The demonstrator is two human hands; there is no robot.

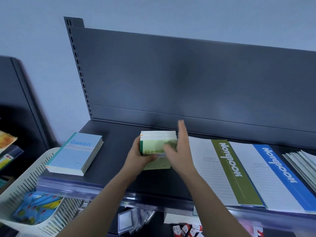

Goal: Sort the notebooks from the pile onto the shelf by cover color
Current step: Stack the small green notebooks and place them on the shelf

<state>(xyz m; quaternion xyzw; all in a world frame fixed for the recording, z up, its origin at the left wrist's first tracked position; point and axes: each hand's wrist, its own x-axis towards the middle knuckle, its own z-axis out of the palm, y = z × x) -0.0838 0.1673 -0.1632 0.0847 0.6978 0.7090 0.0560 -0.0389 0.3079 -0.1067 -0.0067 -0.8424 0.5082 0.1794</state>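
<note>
A stack of green Gambit notebooks (153, 147) sits in the middle of the dark shelf (119, 134). My left hand (138, 155) grips its left edge, thumb curled over the top cover. My right hand (179, 147) lies flat against the stack's right side with straight fingers, blurred by motion. A stack of light blue Gambit notebooks (75, 153) lies at the shelf's left end. To the right lie a large green-striped Notebook (229, 168) and a large blue-striped Notebook (277, 166), then a fanned pile of more notebooks (304, 161) at the right edge.
A white slatted basket (22, 189) with blue packets stands at the lower left below the shelf. The lower shelf holds clear card sleeves (133, 219) and small red-and-white boxes (186, 230). The grey back panel (188, 79) rises behind the shelf.
</note>
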